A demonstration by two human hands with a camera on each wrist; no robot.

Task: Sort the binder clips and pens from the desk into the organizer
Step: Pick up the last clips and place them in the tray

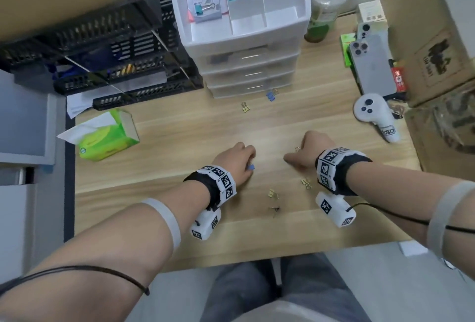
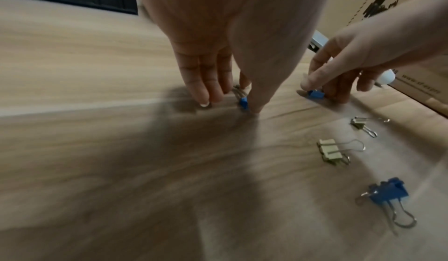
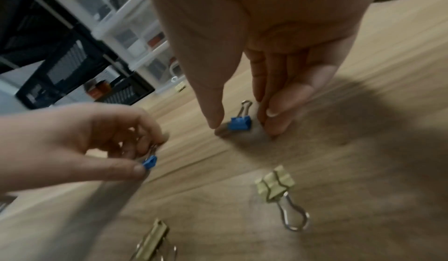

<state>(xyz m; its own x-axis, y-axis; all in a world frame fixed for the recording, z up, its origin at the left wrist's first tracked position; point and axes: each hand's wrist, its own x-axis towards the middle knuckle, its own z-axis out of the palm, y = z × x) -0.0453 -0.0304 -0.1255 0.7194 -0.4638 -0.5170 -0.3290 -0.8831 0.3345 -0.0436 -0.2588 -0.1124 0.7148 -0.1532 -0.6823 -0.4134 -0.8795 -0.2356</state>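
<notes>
Pick-up step: left hand pinches a blue clip just off the desk; right hand, thumb and fingers spread around another blue binder clip, hasn't gripped. Next, I'd judge: close, lift, carry both to the organizer at the desk's back.

In front of the organizer, the desk carries three gold binder clips and four blue binder clips. Right of the organizer there are two phones and one white controller.
</notes>
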